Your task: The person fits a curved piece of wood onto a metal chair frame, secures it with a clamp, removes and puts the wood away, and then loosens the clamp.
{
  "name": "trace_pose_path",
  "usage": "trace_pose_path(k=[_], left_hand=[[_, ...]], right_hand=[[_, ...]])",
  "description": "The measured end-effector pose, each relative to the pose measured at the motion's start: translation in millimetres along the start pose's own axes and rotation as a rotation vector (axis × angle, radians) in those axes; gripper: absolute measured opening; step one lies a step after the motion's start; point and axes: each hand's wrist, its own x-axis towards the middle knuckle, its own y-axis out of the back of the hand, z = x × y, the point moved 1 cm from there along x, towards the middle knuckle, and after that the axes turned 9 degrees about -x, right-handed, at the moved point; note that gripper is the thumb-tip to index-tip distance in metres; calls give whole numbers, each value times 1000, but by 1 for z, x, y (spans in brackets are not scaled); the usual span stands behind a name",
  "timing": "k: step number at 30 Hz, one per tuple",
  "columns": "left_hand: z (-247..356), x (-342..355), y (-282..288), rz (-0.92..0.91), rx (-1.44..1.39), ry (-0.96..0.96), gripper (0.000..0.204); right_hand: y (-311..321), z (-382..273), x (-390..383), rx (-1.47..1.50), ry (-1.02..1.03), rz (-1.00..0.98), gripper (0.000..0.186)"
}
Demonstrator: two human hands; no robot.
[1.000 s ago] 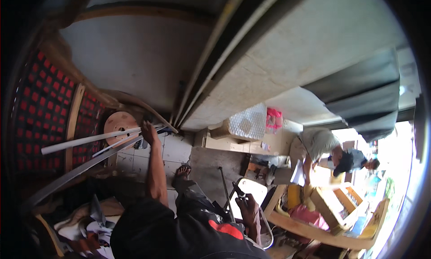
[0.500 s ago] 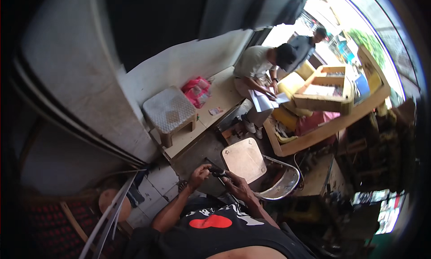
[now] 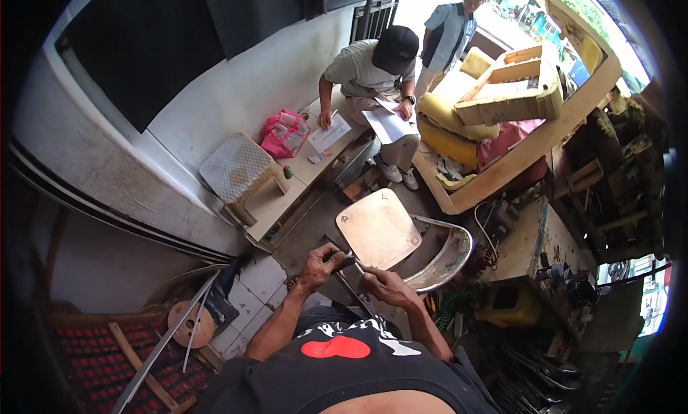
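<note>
My left hand [image 3: 319, 267] is closed around a small dark piece [image 3: 347, 261], whose kind I cannot make out. To its right, my right hand [image 3: 389, 286] is closed on a thin, light-coloured rod [image 3: 360, 269]. The rod's tip meets or lies very close to the dark piece. Just beyond both hands is a pale square seat panel [image 3: 378, 229] with studs near its corners. It rests by a curved metal chair frame [image 3: 459, 253]. Fingers hide part of what I hold.
A low bench [image 3: 308, 172] along the wall bears a woven-pattern stool [image 3: 240, 172], a pink bag [image 3: 285, 133] and papers. One person [image 3: 365, 70] sits there writing; another [image 3: 449, 34] stands behind. A wooden sofa frame [image 3: 530, 149] and a worn workbench [image 3: 527, 245] fill the right.
My view has shifted. My hands have drawn slightly apart, showing the light rod between them. The seated person's papers are now spread between bench and lap, and the standing person is more upright.
</note>
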Motion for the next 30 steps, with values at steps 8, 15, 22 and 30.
trace_pose_path(k=[8, 15, 22, 30], left_hand=[[-40, 8, -78, 4, 70, 86, 28], [-44, 11, -79, 79, -10, 137, 26], [-40, 16, -39, 357, -381, 55, 25], [-16, 72, 35, 184, -465, 46, 29]], right_hand=[[19, 76, -55, -452, 90, 333, 38], [9, 87, -54, -206, 309, 578, 21], [-16, 65, -6, -428, 309, 726, 26], [-7, 21, 70, -80, 288, 479, 45]])
